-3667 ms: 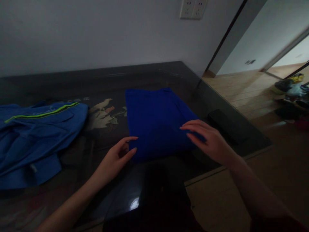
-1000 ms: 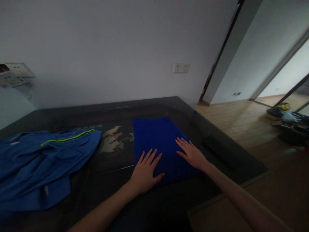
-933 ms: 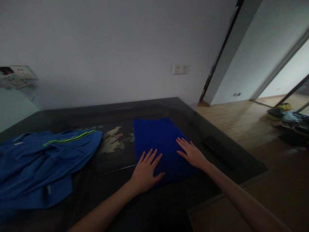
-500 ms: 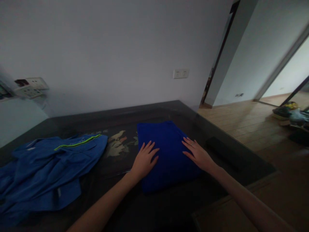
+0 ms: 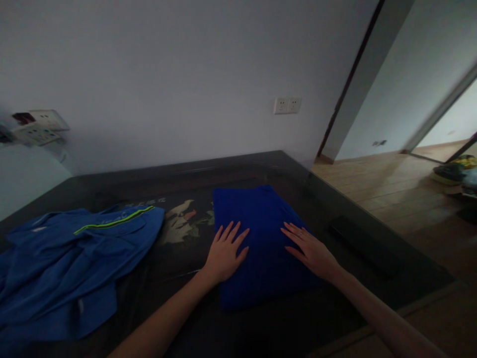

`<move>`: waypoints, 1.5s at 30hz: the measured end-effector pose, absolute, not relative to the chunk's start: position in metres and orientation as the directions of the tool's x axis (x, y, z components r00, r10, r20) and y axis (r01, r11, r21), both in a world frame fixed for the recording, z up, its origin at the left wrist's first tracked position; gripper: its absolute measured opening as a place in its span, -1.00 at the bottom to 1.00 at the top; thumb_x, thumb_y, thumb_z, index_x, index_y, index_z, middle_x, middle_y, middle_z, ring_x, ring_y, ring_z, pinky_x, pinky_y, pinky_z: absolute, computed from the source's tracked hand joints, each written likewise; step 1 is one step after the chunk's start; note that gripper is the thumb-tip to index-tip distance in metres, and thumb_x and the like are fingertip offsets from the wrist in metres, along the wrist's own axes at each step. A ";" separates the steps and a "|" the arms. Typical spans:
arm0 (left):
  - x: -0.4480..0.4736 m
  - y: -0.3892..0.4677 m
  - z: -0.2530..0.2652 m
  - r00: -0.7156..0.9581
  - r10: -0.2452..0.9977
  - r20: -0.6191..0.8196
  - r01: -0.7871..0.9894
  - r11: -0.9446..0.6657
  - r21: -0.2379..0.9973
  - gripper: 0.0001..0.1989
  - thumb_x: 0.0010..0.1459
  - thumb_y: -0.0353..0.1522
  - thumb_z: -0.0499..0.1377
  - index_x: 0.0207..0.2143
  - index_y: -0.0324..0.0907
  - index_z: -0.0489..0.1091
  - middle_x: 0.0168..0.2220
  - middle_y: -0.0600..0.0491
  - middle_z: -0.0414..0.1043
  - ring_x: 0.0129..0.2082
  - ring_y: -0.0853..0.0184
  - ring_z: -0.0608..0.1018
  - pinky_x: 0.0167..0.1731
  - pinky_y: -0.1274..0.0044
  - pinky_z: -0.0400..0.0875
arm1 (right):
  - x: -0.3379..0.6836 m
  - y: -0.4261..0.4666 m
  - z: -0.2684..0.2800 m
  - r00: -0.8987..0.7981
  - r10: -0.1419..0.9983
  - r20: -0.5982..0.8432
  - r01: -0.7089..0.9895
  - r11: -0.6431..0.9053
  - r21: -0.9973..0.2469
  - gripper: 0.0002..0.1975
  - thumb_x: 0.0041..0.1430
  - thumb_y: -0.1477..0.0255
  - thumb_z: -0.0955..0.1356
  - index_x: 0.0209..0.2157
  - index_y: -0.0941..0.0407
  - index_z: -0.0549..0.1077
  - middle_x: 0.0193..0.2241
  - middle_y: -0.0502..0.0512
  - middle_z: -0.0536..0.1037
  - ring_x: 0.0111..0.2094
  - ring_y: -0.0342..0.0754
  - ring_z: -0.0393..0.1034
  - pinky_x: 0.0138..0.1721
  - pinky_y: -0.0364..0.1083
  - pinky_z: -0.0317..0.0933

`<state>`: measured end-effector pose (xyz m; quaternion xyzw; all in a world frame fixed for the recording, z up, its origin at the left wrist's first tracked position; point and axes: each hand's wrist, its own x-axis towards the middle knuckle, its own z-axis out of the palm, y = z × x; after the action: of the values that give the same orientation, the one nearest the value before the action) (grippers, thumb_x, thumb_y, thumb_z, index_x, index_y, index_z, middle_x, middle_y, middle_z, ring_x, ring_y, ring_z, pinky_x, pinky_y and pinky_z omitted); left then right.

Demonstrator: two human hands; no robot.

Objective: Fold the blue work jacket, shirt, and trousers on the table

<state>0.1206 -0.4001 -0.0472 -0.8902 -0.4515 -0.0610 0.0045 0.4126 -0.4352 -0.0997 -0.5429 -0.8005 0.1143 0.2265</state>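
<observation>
A bright blue folded cloth (image 5: 257, 214), probably a garment, lies flat as a rough rectangle on the dark table. My left hand (image 5: 225, 253) rests on its left edge with the fingers spread. On its right edge lies my right hand (image 5: 307, 248), palm down, fingers stretched out, a ring on one finger. Neither hand grips the cloth. Left of it, a blue work jacket (image 5: 85, 248) with a yellow-green stripe lies loosely heaped.
The dark table (image 5: 186, 186) has a bird-and-flower picture on its top and meets the wall at the back. A long black object (image 5: 357, 243) lies near its right side. Wall sockets (image 5: 286, 105) are above. Wooden floor (image 5: 372, 184) stretches to the right.
The view has shifted slightly. Both hands still lie spread on the folded cloth, a little nearer to its front edge. The jacket looks unchanged.
</observation>
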 end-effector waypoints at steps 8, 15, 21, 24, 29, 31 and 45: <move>0.132 -0.417 -0.025 0.659 0.737 0.153 0.744 -0.668 0.016 -0.59 0.28 -0.33 -0.04 0.16 -0.10 0.23 0.25 -0.05 0.15 0.30 0.15 0.08 0.26 0.13 -0.13 | 0.410 -0.438 -0.084 -0.276 0.923 0.267 0.798 0.375 -0.471 -0.43 0.27 0.07 0.17 0.19 0.07 0.25 0.25 0.16 0.18 0.28 0.07 -0.02 0.27 0.22 -0.12; 0.138 -0.461 -0.026 0.779 0.626 -0.048 0.624 -0.764 0.165 -0.37 0.19 -0.13 0.06 0.28 0.03 -0.02 0.33 0.02 -0.06 0.33 0.08 -0.01 0.24 0.04 -0.11 | 0.368 -0.468 -0.063 -0.445 0.876 0.184 0.735 0.475 -0.484 -0.45 0.29 0.10 0.16 0.26 -0.05 0.11 0.30 0.05 0.07 0.31 0.05 -0.13 0.27 0.23 -0.17; 0.137 -0.459 -0.043 0.760 0.649 -0.044 0.645 -0.743 0.180 -0.26 0.19 -0.11 0.05 0.33 -0.08 -0.17 0.35 0.03 -0.15 0.34 0.13 -0.08 0.29 0.14 -0.25 | 0.361 -0.472 -0.076 -0.485 0.864 0.133 0.754 0.490 -0.438 -0.45 0.33 0.15 0.12 0.30 -0.08 -0.03 0.32 -0.02 -0.02 0.33 0.02 -0.22 0.28 0.22 -0.22; 0.138 -0.458 -0.041 0.755 0.653 -0.053 0.650 -0.735 0.192 -0.27 0.18 -0.12 0.06 0.32 -0.06 -0.15 0.35 0.05 -0.14 0.34 0.15 -0.07 0.29 0.15 -0.25 | 0.363 -0.471 -0.080 -0.479 0.865 0.147 0.762 0.493 -0.420 -0.46 0.33 0.16 0.12 0.30 -0.08 -0.03 0.32 -0.03 -0.04 0.33 0.01 -0.22 0.29 0.21 -0.23; 0.137 -0.458 -0.036 0.751 0.656 -0.071 0.653 -0.723 0.226 -0.30 0.19 -0.12 0.05 0.31 -0.05 -0.09 0.34 0.06 -0.10 0.33 0.14 -0.04 0.28 0.11 -0.20 | 0.363 -0.472 -0.081 -0.477 0.863 0.168 0.750 0.499 -0.435 -0.47 0.33 0.18 0.13 0.29 -0.10 -0.02 0.32 -0.03 -0.02 0.33 0.02 -0.19 0.28 0.22 -0.21; 0.137 -0.457 -0.036 0.752 0.656 -0.062 0.650 -0.721 0.241 -0.31 0.18 -0.12 0.07 0.30 -0.05 -0.07 0.34 0.06 -0.08 0.33 0.13 -0.03 0.28 0.09 -0.18 | 0.363 -0.472 -0.080 -0.473 0.864 0.173 0.740 0.496 -0.455 -0.47 0.32 0.18 0.14 0.29 -0.12 -0.01 0.31 -0.04 0.00 0.32 0.02 -0.17 0.28 0.21 -0.22; 0.099 -0.419 -0.016 0.243 0.955 0.170 0.385 -0.256 0.887 -0.44 0.20 -0.36 0.05 0.24 -0.07 0.02 0.32 -0.03 -0.03 0.32 0.23 0.03 0.29 0.27 -0.08 | 0.396 -0.483 -0.059 -0.087 0.937 0.338 0.627 0.315 -0.712 -0.60 0.24 0.18 0.23 0.09 -0.05 0.35 0.14 0.09 0.35 0.18 0.08 0.19 0.21 0.16 0.07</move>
<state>0.0993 -0.4185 -0.0158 -0.6944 -0.4826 -0.3819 -0.3730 0.3962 -0.4833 -0.0585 -0.5508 -0.7101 0.1978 0.3914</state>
